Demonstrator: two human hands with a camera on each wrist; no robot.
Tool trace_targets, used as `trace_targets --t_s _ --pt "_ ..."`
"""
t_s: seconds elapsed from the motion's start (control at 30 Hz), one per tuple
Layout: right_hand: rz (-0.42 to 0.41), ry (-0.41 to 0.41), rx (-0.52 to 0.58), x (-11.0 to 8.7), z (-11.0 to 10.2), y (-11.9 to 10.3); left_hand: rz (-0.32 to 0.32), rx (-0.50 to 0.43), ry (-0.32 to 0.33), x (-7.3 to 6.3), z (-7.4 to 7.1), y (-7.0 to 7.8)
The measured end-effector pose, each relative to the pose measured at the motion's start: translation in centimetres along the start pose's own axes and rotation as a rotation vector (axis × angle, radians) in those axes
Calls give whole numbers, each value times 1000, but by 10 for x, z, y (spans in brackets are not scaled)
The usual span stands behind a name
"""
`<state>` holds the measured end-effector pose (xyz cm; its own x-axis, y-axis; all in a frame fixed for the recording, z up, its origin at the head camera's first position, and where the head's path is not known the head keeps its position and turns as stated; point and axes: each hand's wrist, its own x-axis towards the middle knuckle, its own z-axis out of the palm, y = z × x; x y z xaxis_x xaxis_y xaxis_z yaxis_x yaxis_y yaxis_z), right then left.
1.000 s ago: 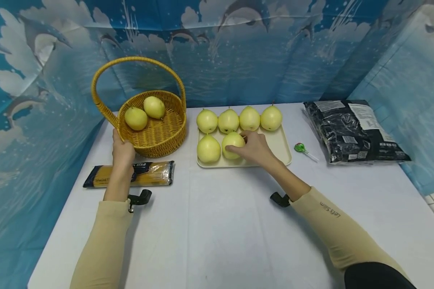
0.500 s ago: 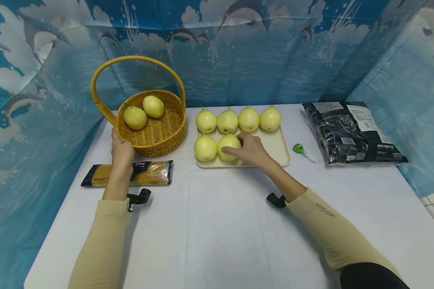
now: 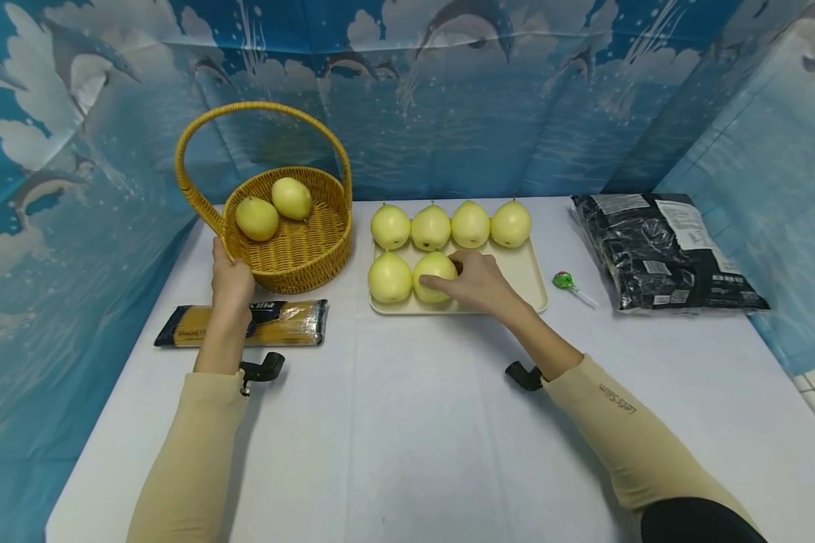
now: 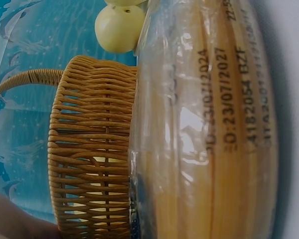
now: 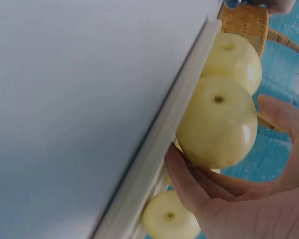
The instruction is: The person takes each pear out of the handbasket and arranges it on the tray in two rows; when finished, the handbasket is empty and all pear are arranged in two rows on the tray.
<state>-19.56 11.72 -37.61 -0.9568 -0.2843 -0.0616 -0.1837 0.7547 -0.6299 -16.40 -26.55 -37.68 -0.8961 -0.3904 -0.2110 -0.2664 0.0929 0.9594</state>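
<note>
While a yellow-green pear (image 3: 432,265) stands in the front row at the cream tray (image 3: 533,283), the right hand (image 3: 482,280) pinches it, that grip curled between thumb and fingers. Only the right wrist view shows its dark dimple. Another pear (image 3: 390,277) sits just beside it, with four pears (image 3: 431,228) behind. The left hand (image 3: 233,286) touches the wicker basket (image 3: 307,276), which contains two pears (image 3: 256,219); its fingers are partly hidden, so I cannot tell how that grip is set. On the tabletop (image 3: 421,422), a spaghetti packet (image 3: 292,324) shows "SPAGHETT", the rest and its brand partly covered; the left wrist view adds "23/07/2024", "23/07/2027" and "4182054 BZF". The right sleeve (image 3: 604,422) reads "Let's Slim". Near a lollipop (image 3: 565,280), a black plastic package (image 3: 665,264) bears labels too small to read.
</note>
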Motion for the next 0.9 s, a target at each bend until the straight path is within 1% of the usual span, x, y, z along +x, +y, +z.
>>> trace_targets --t_s 0.1,0.17,0.3,0.57,0.63,0.73,0.9 --pt "-36 9 -23 0 -5 -1 0 1 -2 0 0 0" --pt "-50 27 -14 0 -8 -1 1 2 -1 0 0 0" --pt "-51 71 38 1 -12 -4 1 3 3 0 0 0" --pt "-82 104 136 5 -17 -18 6 -6 -1 -2 0 0" --pt "-81 109 175 6 -17 -22 6 -11 -4 -3 1 1" --pt "-101 117 221 9 -15 -30 3 -9 -2 -3 1 1" --pt "-128 112 272 16 -7 -44 0 3 6 -3 0 1"
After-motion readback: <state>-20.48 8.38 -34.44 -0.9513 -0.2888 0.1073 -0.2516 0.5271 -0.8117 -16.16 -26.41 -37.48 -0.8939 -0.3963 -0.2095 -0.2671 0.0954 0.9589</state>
